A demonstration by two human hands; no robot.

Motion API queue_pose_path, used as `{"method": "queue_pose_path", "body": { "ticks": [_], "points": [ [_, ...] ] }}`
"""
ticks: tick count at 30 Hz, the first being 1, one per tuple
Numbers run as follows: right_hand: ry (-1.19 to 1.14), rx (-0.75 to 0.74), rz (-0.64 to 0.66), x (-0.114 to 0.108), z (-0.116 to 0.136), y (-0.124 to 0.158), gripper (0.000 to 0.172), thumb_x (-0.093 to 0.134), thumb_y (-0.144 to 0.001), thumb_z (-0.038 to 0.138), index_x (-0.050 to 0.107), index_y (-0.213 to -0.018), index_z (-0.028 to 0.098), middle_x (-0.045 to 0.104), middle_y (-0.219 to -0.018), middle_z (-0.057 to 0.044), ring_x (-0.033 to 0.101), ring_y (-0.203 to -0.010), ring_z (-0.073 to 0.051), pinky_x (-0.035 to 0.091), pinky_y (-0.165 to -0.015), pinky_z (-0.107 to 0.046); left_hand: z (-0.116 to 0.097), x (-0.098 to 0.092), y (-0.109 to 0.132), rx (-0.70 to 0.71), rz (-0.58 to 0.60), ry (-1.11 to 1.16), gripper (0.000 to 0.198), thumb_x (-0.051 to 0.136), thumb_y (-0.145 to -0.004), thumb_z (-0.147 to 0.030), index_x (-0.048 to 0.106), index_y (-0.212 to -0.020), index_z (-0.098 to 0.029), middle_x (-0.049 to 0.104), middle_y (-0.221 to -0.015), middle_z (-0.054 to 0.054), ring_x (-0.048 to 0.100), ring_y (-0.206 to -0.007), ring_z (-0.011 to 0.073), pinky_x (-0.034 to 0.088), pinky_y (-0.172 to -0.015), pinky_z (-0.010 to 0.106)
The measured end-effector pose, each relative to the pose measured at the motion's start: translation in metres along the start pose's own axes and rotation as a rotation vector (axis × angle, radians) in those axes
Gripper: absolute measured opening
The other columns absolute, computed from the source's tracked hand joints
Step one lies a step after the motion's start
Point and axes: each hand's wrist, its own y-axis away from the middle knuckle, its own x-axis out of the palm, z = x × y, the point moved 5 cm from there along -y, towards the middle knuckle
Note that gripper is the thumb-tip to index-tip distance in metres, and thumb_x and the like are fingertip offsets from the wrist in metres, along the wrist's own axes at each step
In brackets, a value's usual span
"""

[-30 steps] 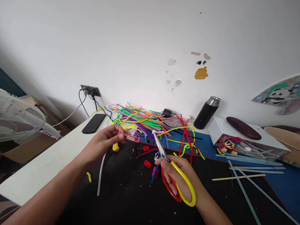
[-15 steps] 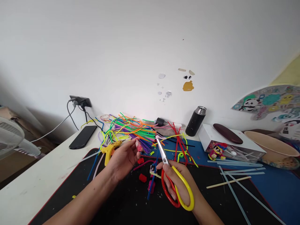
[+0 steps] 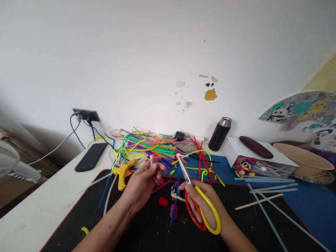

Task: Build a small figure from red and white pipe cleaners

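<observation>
Fingers of my left hand (image 3: 144,180) are wrapped round a small pink piece (image 3: 153,160), which points upward. My right hand (image 3: 203,199) grips scissors with one red and one yellow handle (image 3: 211,213). Their blades (image 3: 185,171) point up and away, with a small pale pink bit at the tip. Behind both hands lies a heap of coloured pipe cleaners (image 3: 154,145). Red pieces (image 3: 163,201), a blue pipe cleaner (image 3: 175,206) and a magenta piece (image 3: 173,211) rest on the black mat between my hands.
A yellow glue gun (image 3: 122,175) and a phone (image 3: 91,156) lie left. Back right stand a black bottle (image 3: 219,134), a white box (image 3: 275,148) and a small figure (image 3: 244,167). Translucent sticks (image 3: 265,210) lie right, beside a beige bowl (image 3: 301,157). A fan (image 3: 9,159) is far left.
My left hand has turned, and its fingers have closed more round the pink piece, which now stands more upright. The scissors remain in my right hand; the view has shifted slightly.
</observation>
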Motion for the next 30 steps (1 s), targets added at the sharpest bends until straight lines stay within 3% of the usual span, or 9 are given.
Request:
{"method": "queue_pose_path", "body": {
  "ticks": [5,10,13,16,20,23,27,30],
  "points": [
    [-0.003,0.035,0.0,0.0038,-0.0047,-0.0012,0.064,0.065,-0.084,0.079,0.065,-0.083,0.014,0.046,-0.046,0.007,0.037,-0.028,-0.006,0.029,-0.032,-0.018,-0.0003,-0.0008,0.0007,0.074,0.024,-0.196,0.037,0.089,-0.076,-0.039,0.069,-0.095,-0.014,0.066,-0.084,0.005,0.057,-0.069,0.0138,0.045,-0.063,0.024],
    [0.022,0.053,0.002,0.0043,-0.0065,-0.001,0.067,0.066,-0.084,0.078,0.07,-0.101,0.013,0.048,-0.047,0.007,0.039,-0.031,-0.007,0.033,-0.034,-0.018,0.0018,-0.0072,0.0006,0.119,0.002,-0.322,0.038,0.082,-0.083,-0.05,0.066,-0.096,-0.017,0.048,-0.071,-0.004,0.039,-0.059,0.0084,0.03,-0.055,0.021],
    [0.05,0.049,0.019,0.0062,-0.005,0.0004,0.067,0.064,-0.085,0.079,0.07,-0.096,0.013,0.047,-0.047,0.007,0.039,-0.031,-0.006,0.033,-0.035,-0.018,0.0011,-0.0071,0.0018,0.135,-0.004,-0.421,0.041,0.077,-0.086,-0.055,0.062,-0.088,-0.018,0.044,-0.069,-0.005,0.033,-0.058,0.0087,0.026,-0.052,0.021],
    [0.049,0.043,0.032,0.0088,-0.0034,0.0018,0.065,0.064,-0.084,0.079,0.068,-0.089,0.014,0.047,-0.047,0.007,0.039,-0.031,-0.006,0.032,-0.034,-0.018,0.0001,-0.004,0.0036,0.14,-0.026,-0.5,0.041,0.08,-0.082,-0.054,0.059,-0.08,-0.019,0.045,-0.065,-0.004,0.039,-0.06,0.0114,0.029,-0.052,0.022],
    [0.027,0.049,0.024,0.0095,-0.0038,0.0022,0.063,0.065,-0.084,0.079,0.064,-0.083,0.016,0.047,-0.047,0.007,0.04,-0.031,-0.006,0.032,-0.034,-0.018,0.0028,0.0,0.0046,0.137,-0.045,-0.477,0.033,0.083,-0.081,-0.044,0.06,-0.086,-0.021,0.047,-0.064,-0.005,0.043,-0.059,0.0124,0.03,-0.051,0.022],
    [0.013,0.042,0.033,0.0093,-0.0044,0.0021,0.061,0.066,-0.085,0.077,0.064,-0.083,0.016,0.047,-0.047,0.007,0.039,-0.031,-0.006,0.031,-0.034,-0.018,0.0059,0.0011,0.0039,0.129,-0.01,-0.529,0.037,0.078,-0.084,-0.05,0.056,-0.083,-0.021,0.047,-0.065,-0.006,0.038,-0.053,0.0099,0.029,-0.049,0.021],
    [0.008,0.037,0.038,0.0092,-0.0062,0.0018,0.059,0.066,-0.087,0.075,0.061,-0.079,0.017,0.047,-0.047,0.007,0.039,-0.03,-0.006,0.03,-0.033,-0.018,0.0059,-0.0024,0.0032,0.113,-0.001,-0.564,0.044,0.074,-0.085,-0.061,0.059,-0.088,-0.02,0.049,-0.069,-0.004,0.043,-0.057,0.0117,0.033,-0.049,0.022],
    [0.003,0.05,0.048,0.0107,-0.0085,0.0016,0.058,0.066,-0.087,0.075,0.061,-0.081,0.017,0.046,-0.047,0.008,0.039,-0.03,-0.006,0.029,-0.032,-0.018,0.0068,-0.0046,0.0031,0.078,-0.008,-0.461,0.043,0.076,-0.084,-0.059,0.056,-0.093,-0.021,0.042,-0.071,-0.006,0.035,-0.055,0.0084,0.026,-0.047,0.019]
  ]
}}
